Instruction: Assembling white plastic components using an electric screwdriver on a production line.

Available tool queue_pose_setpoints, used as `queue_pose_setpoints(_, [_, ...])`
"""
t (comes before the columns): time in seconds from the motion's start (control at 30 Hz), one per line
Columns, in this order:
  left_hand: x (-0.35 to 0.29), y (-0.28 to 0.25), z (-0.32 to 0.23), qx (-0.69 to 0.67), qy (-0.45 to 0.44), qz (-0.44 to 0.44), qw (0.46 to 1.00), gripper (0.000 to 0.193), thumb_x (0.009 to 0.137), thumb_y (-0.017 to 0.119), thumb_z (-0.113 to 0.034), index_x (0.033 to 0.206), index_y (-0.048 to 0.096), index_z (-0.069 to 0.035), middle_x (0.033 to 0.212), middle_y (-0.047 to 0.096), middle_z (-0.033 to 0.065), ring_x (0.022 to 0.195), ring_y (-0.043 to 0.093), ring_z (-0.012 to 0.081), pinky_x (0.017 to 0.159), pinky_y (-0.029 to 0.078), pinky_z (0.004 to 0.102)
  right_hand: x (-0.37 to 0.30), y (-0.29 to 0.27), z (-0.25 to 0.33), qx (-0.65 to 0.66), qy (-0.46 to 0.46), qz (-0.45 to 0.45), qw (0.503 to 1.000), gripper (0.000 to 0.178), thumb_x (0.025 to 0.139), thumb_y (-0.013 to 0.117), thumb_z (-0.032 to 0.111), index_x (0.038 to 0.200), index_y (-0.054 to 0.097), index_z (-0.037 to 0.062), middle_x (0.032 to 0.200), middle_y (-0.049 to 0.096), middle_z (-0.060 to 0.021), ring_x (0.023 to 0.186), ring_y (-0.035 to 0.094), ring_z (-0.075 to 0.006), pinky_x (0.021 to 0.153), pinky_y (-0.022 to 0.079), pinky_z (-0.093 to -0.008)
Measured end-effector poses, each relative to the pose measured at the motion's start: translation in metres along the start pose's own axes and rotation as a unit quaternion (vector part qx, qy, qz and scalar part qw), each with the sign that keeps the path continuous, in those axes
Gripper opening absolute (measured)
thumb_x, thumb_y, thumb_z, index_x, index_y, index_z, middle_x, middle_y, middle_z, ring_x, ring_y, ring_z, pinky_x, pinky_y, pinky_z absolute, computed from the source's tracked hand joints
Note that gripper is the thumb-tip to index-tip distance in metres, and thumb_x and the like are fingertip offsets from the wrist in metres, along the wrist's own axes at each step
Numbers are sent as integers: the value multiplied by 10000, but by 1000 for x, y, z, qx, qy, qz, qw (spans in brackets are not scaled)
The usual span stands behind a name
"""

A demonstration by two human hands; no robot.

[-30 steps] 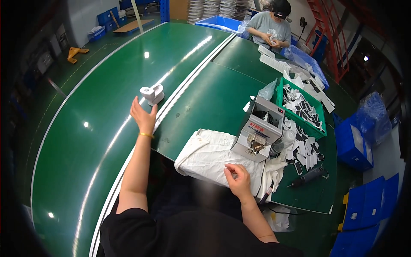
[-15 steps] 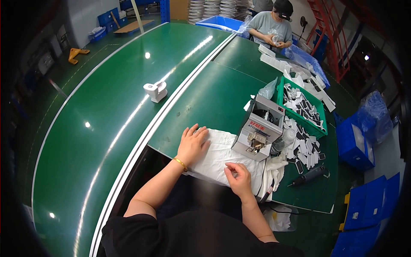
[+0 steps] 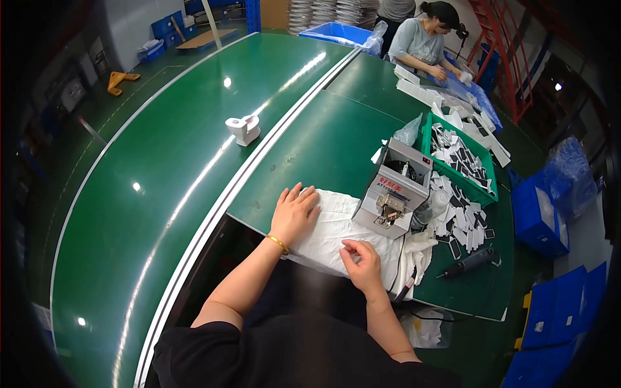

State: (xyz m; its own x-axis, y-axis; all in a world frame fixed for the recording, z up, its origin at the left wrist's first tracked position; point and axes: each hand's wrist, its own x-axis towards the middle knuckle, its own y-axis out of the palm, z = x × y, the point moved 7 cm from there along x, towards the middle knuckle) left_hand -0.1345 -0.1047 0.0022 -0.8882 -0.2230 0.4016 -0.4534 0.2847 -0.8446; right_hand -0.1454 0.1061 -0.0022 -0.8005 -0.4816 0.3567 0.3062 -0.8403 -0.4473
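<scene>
A white cloth (image 3: 328,216) lies spread on the green table's front edge. My left hand (image 3: 295,212) rests flat on its left part, fingers stretched out, with a gold bracelet at the wrist. Over the cloth's near right part is my right hand (image 3: 362,264), its fingers loosely bent and the thumb apart from the index finger; nothing shows between them. A grey bench machine (image 3: 396,187) with a metal mechanism on its front stands just beyond. On the green conveyor belt to the left sits a white handheld device (image 3: 244,130), upright.
A green crate (image 3: 460,158) of small black-and-white pieces stands behind the machine, with more pieces (image 3: 460,223) heaped beside it. A power screwdriver (image 3: 471,262) lies at the right. Crumpled white cloth (image 3: 414,255) borders the machine. Across the table a co-worker (image 3: 424,48) handles something white.
The white device has moved a little farther away along the belt and looks turned. The co-worker has lowered their hands toward the blue bin. My hands have hardly moved; the view shifted slightly.
</scene>
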Motion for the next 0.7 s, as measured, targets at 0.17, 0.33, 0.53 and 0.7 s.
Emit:
queue_pose_setpoints(0.17, [-2, 2, 1, -5, -4, 6, 1000, 368, 943, 590, -297, 1264, 630, -121, 1399, 574, 64, 1367, 443, 319, 1157, 288, 495, -1, 0, 0, 4, 2, 6, 1000, 203, 827, 730, 99, 1019, 700, 41, 850, 676, -79, 787, 630, -215, 735, 514, -323])
queue_pose_setpoints(0.33, [-3, 2, 3, -4, -5, 7, 1000, 373, 949, 578, -304, 1270, 626, -120, 1407, 567, 66, 1366, 445, 318, 1157, 290, 497, 0, 2, 1, 5, -1, 7, 1000, 200, 829, 733, 92, 1016, 701, 30, 848, 670, -81, 775, 627, -201, 724, 512, -309])
queue_pose_setpoints(0.53, [-1, 2, 2, -3, -1, 11, 1000, 374, 956, 567, -308, 1272, 625, -116, 1415, 559, 66, 1365, 446, 317, 1156, 293, 496, 0, 1, 0, -4, -8, 8, 1000, 196, 834, 737, 89, 1013, 700, 19, 848, 663, -83, 765, 623, -188, 720, 509, -297])
queue_pose_setpoints(0.7, [-2, 5, 6, 2, 0, 8, 1000, 377, 959, 564, -307, 1279, 622, -116, 1415, 559, 64, 1364, 449, 310, 1158, 293, 491, 1, 3, 0, -4, -7, 14, 1000, 195, 836, 737, 89, 1015, 700, 20, 846, 663, -83, 766, 622, -188, 723, 508, -297])
